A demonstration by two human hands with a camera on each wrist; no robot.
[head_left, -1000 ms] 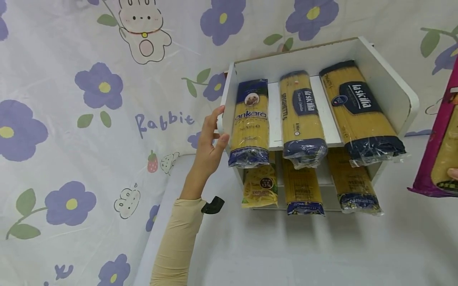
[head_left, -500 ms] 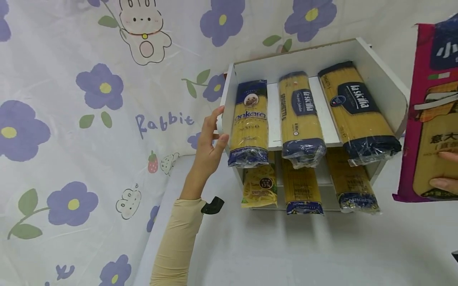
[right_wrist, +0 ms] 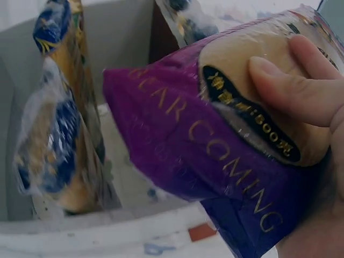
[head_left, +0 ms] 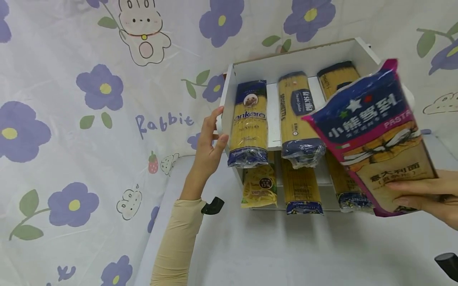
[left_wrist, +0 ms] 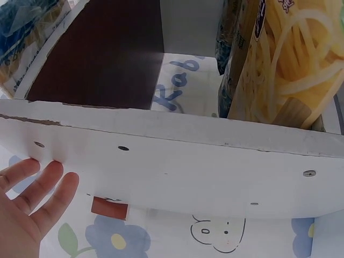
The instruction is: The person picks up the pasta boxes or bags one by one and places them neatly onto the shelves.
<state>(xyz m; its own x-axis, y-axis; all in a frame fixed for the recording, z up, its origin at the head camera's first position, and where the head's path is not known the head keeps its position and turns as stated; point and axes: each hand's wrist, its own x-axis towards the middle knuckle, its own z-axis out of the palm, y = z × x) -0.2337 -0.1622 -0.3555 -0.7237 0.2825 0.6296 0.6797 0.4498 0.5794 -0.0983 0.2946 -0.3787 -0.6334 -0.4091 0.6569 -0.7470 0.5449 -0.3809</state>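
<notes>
My right hand (head_left: 436, 196) grips a pasta packet (head_left: 390, 163), thumb and fingers on its lower end. This purple and blue packet tilts in front of the upper right of a white shelf (head_left: 304, 59), covering much of the right-hand spaghetti packet (head_left: 334, 79). In the right wrist view the packet's purple end (right_wrist: 177, 129) shows, thumb (right_wrist: 285, 91) pressed on its face. At the shelf's left side, my left hand (head_left: 209, 147) touches the panel with its fingertips. The left wrist view has those fingers (left_wrist: 56, 196) extended against the white side panel (left_wrist: 172, 161).
On the upper tier lie an Ankara packet (head_left: 250, 123) and a La Sicilia spaghetti packet (head_left: 298, 115). Below them are a yellow noodle packet (head_left: 259, 184) and two spaghetti packets, one in the middle (head_left: 302, 186). A flower-print cloth (head_left: 103, 159) hangs behind.
My right hand has brought the pasta packet leftward from the right edge of the head view to the shelf's front, tilting it. The left hand stays at the side panel.
</notes>
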